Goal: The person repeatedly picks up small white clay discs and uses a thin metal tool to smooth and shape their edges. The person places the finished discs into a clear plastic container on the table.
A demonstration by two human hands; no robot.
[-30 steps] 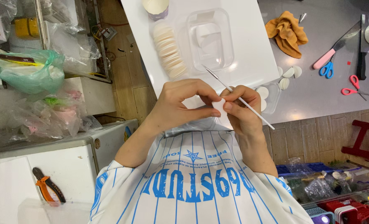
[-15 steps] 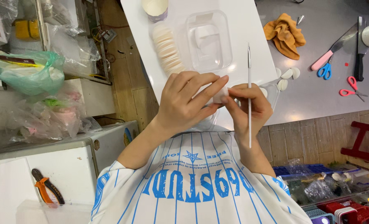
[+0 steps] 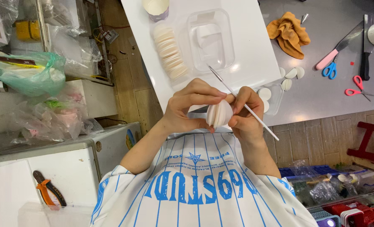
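Observation:
My left hand (image 3: 192,106) and my right hand (image 3: 245,112) meet just above my lap and pinch a folded white round wrapper (image 3: 219,114) between the fingertips. A thin metal stick (image 3: 242,102) also lies in my right hand, slanting from upper left to lower right. Beyond the hands, on a white board (image 3: 254,59), lies a row of stacked white wrappers (image 3: 170,52) beside a clear plastic tub (image 3: 211,40). Finished white pieces (image 3: 291,74) rest on the grey table to the right.
A paper cup (image 3: 155,7) stands at the board's far end. An orange cloth (image 3: 288,35), blue scissors (image 3: 330,69), red scissors (image 3: 358,86) and knives (image 3: 365,46) lie on the grey table (image 3: 334,101). Plastic bags (image 3: 27,75) and orange pliers (image 3: 48,191) sit at left.
The stick has swung from upright back to a slant. The wrapper now shows between my fingertips as a folded half-round, with my left hand shifted slightly left.

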